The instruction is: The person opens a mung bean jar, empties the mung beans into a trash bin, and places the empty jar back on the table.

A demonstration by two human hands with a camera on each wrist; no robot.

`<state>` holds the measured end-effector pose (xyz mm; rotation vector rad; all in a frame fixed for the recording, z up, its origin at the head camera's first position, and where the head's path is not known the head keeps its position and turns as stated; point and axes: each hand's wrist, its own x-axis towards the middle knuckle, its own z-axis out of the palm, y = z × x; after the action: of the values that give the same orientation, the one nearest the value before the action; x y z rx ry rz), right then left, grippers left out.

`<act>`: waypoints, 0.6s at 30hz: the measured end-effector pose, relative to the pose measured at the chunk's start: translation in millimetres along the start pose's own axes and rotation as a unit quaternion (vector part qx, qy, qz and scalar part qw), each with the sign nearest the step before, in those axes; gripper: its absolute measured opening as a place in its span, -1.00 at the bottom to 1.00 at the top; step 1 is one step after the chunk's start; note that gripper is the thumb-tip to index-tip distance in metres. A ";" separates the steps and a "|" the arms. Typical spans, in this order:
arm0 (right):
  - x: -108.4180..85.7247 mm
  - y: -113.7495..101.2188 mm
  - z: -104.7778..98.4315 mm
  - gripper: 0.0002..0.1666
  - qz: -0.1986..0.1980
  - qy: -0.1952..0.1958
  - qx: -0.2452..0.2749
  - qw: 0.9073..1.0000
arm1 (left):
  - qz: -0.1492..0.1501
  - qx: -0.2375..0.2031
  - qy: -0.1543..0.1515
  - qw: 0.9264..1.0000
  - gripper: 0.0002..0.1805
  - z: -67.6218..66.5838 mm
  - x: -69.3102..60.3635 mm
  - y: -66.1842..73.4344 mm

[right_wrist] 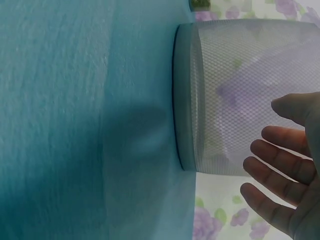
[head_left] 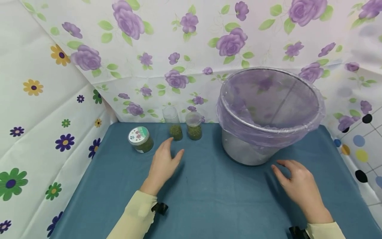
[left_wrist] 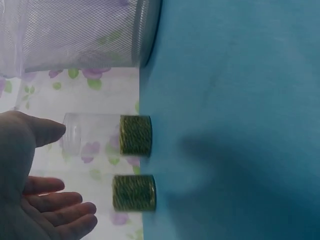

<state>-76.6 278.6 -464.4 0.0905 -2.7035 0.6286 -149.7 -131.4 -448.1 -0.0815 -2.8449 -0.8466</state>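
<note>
My left hand (head_left: 162, 163) hovers over the blue cloth with thumb and fingers spread, holding nothing. Just beyond its fingertips stands a tall clear jar (head_left: 175, 130), its lower part filled with something green and grainy. To the right of it is a shorter clear jar (head_left: 194, 130) with similar green contents. Both also appear in the left wrist view, where the shorter jar (left_wrist: 135, 136) lies behind the thumb. My right hand (head_left: 301, 186), fingers relaxed and holding nothing, is in front of a silver mesh wastebasket (head_left: 243, 151) lined with a purple plastic bag (head_left: 253, 132).
A squat jar (head_left: 140, 139) with a patterned white lid stands at the left rear, also with green contents. The blue cloth (head_left: 221, 199) covers the table. A flowered sheet (head_left: 179, 49) hangs behind, and another flower-printed sheet (head_left: 38, 122) at left.
</note>
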 end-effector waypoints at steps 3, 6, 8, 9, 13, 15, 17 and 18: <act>-0.3 -4.2 2.7 -0.60 -0.005 -0.001 0.003 1.000 | -0.012 -0.033 -0.014 0.999 -0.16 6.0 18.2 8.7; -1.2 -4.7 2.9 -0.61 -0.009 0.000 0.001 1.000 | -0.021 -0.063 -0.032 0.997 -0.07 17.6 34.6 16.2; -1.3 -5.1 3.7 -0.61 -0.012 -0.002 0.002 1.000 | -0.029 -0.077 -0.045 0.996 -0.01 24.4 43.5 19.6; -1.2 -5.3 4.2 -0.61 -0.013 -0.004 0.002 1.000 | -0.034 -0.082 -0.050 0.995 0.02 27.6 47.4 21.3; 0.0 -6.0 6.7 -0.61 -0.017 -0.004 0.004 1.000 | -0.052 -0.103 -0.066 0.991 0.06 37.7 60.6 28.0; 0.6 -6.3 7.7 -0.61 -0.019 -0.001 0.004 1.000 | -0.060 -0.111 -0.072 0.989 0.05 41.3 66.2 31.5; 1.0 -6.5 8.4 -0.62 -0.020 0.002 0.005 1.000 | -0.070 -0.119 -0.078 0.987 0.04 44.2 71.6 34.5; 1.2 -6.6 8.8 -0.62 -0.020 0.003 0.005 1.000 | -0.074 -0.123 -0.080 0.987 0.03 45.4 74.3 35.7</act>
<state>-79.7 268.8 -468.5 0.1455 -2.6856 0.6286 -225.9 -76.4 -452.9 0.0324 -2.9051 -1.2738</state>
